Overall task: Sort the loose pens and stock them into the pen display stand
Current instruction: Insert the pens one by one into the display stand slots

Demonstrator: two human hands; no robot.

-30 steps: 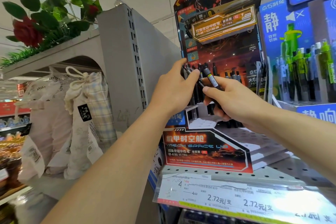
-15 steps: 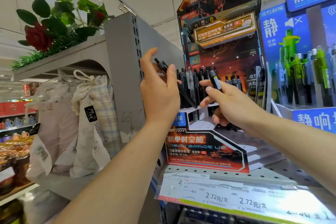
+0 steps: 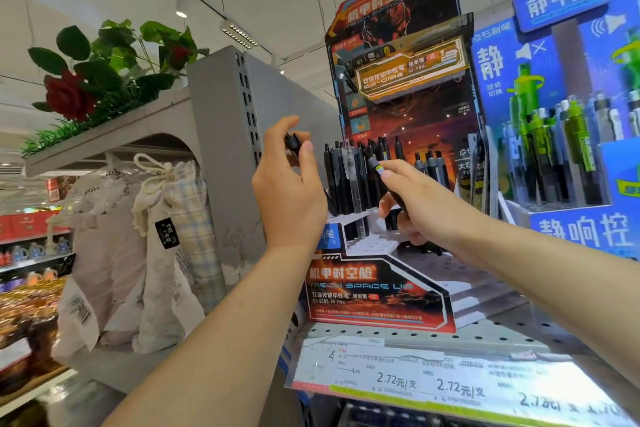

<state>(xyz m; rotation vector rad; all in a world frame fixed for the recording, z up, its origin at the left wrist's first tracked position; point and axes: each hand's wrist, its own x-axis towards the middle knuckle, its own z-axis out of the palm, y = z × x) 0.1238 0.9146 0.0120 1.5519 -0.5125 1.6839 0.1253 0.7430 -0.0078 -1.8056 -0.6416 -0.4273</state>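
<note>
On the perforated metal shelf [image 3: 491,331], the red-and-black pen display stand [image 3: 377,291] is only partly stocked: a cluster of dark pens [image 3: 349,177] stands upright along its rear left tier, a few more show at the back right, and the white stepped tiers in front [image 3: 377,244] show open slots, so I judge the job to be somewhere in its middle, with several pens placed and more room to fill. The left hand [image 3: 289,191] is raised in front of the stand's left side, its back toward the camera, thumb and fingers curled and pinching a black pen [image 3: 292,143] of which only the top end shows clearly, just beside the standing cluster but not yet in a slot. The right hand [image 3: 420,199] reaches in from the right, lower and nearer the tiers, its fingers wrapped round a small bundle of dark pens [image 3: 379,168]; one with a pale label pokes up past the thumb, and dark tips stick out below the palm. How many pens that bundle holds cannot be told. What remains, as I read it, is seating the left hand's pen and then working through the bundle. Both forearms stretch up and forward from the bottom of the view, the left steeper than the right. A blue stand of green pens [image 3: 568,149] sits next door on the right.
</note>
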